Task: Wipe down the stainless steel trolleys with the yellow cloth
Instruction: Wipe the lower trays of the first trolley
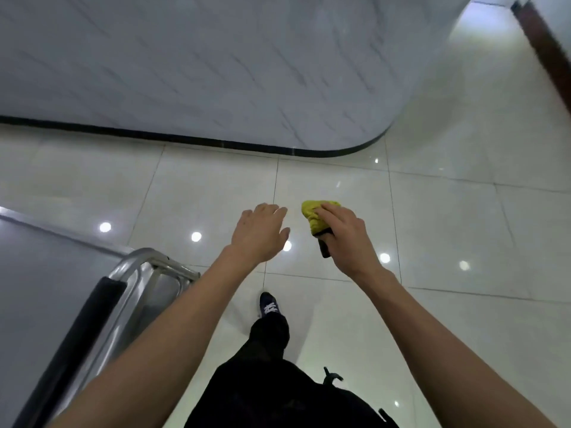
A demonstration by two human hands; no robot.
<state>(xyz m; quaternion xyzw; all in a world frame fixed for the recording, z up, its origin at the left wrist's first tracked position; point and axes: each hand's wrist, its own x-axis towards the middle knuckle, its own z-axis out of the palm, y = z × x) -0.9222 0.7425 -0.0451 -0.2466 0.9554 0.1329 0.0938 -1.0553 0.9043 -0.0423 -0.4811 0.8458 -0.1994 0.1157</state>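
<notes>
hands: right hand holds the bunched yellow cloth and a dark thing, cloth sticking out forward, up in the air | left hand flat, fingers loose, holds nothing | steel trolley low left, its long black handle running up and right | shiny floor below

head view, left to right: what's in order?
stainless steel trolley → black handle grip → left hand → yellow cloth → right hand → dark door frame
</notes>
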